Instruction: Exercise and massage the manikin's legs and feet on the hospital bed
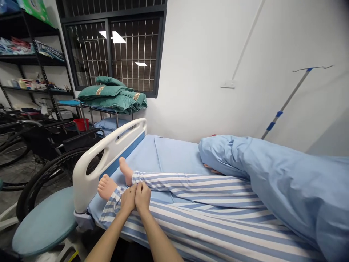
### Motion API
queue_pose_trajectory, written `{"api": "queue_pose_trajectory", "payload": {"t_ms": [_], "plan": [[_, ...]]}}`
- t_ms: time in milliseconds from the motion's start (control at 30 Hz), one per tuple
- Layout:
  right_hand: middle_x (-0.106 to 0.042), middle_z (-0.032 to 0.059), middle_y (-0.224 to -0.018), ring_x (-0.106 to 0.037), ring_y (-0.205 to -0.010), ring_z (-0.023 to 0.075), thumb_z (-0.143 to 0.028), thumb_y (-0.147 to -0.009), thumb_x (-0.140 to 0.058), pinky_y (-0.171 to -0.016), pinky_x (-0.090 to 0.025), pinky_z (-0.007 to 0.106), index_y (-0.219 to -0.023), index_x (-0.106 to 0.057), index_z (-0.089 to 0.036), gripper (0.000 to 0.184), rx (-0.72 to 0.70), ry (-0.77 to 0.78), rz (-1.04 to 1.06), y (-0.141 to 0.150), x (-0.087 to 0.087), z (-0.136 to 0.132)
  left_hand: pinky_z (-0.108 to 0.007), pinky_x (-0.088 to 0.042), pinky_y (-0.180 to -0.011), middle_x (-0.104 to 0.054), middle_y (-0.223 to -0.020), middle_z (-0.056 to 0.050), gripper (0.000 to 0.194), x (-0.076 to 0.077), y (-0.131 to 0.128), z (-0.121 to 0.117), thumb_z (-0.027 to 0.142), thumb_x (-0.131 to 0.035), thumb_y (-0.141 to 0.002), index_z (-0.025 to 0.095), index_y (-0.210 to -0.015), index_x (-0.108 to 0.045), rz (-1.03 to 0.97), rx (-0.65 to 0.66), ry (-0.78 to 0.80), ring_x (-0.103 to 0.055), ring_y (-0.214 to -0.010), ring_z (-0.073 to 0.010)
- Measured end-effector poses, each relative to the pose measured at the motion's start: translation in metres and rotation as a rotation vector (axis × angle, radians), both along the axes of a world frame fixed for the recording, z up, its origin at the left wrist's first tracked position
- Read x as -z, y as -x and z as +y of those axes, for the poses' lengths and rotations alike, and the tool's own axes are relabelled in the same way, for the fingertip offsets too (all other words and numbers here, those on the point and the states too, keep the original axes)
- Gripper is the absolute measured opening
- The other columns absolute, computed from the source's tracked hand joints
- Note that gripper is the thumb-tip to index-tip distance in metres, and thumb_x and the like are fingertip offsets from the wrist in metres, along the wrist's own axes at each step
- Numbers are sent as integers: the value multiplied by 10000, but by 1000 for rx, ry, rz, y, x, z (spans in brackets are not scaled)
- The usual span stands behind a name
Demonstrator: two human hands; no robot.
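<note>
Two bare feet, the near foot (107,187) and the far foot (125,171), lie with toes up by the foot of the bed; they look like a manikin's. Blue-and-white striped trousers (196,187) cover the legs. My left hand (128,199) and my right hand (142,196) are side by side and touching, just above the near ankle. Both have curled fingers and are closed on the striped cloth of the near trouser leg; the fingertips are hidden. A light blue quilt (289,174) is bunched over the upper legs and body.
A white footboard (84,160) closes the bed's left end. Beside it stand a round teal stool (46,222) and a wheelchair (60,149). Folded green bedding (117,94) lies on a rack under the window. An IV pole (286,100) rises behind the quilt.
</note>
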State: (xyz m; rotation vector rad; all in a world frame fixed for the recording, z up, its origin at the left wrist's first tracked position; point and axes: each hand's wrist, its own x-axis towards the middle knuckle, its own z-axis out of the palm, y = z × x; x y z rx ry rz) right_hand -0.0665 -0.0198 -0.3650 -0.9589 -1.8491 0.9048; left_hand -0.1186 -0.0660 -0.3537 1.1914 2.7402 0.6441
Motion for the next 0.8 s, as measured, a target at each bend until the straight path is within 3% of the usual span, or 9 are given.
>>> {"api": "queue_pose_trajectory", "payload": {"t_ms": [167, 267, 367, 467, 600, 800], "plan": [[-638, 46, -626, -549, -584, 167, -280, -898, -308, -536, -267, 271, -619, -563, -192, 388, -22, -33, -53, 2, 1, 3, -229, -428, -590, -581, -621, -37, 449, -20, 8, 12, 393, -153, -893, 184, -645, -462, -192, -94, -420, -542, -615, -130], [-634, 40, -617, -553, -584, 166, -282, -904, -293, -530, -272, 267, -621, -572, -192, 407, -35, -34, -46, 1, 0, 3, -210, -406, -525, -467, -521, 24, 416, -29, 6, 23, 492, -219, -855, 209, -591, -372, -302, -95, -602, -467, -525, -104], [-635, 37, -618, -551, -582, 164, -293, -904, -291, -529, -284, 263, -617, -568, -190, 412, -47, 3, -15, 1, 1, 4, -212, -381, -507, -421, -498, 42, 399, -24, 2, 27, 521, -277, -823, 216, -572, -336, -376, -123, -710, -428, -503, -98], [-638, 36, -626, -544, -581, 161, -311, -898, -312, -534, -294, 261, -616, -563, -190, 397, -33, 37, -2, 1, 1, 4, -228, -359, -528, -457, -501, 28, 369, -5, 0, 21, 483, -335, -799, 211, -554, -379, -396, -142, -721, -431, -521, -111], [-628, 29, -612, -523, -561, 156, -363, -897, -326, -536, -293, 262, -610, -552, -190, 404, -30, 45, -9, 0, 0, 3, -247, -322, -572, -516, -533, 5, 346, 16, -1, 11, 442, -333, -805, 206, -575, -440, -239, -63, -594, -432, -543, -120], [-631, 30, -627, -521, -578, 161, -345, -885, -348, -542, -281, 267, -607, -543, -194, 371, -34, 36, -23, -1, -2, 2, -249, -318, -592, -544, -577, -14, 332, 14, -1, 14, 399, -282, -833, 207, -593, -407, -188, -42, -523, -448, -556, -115]]}}
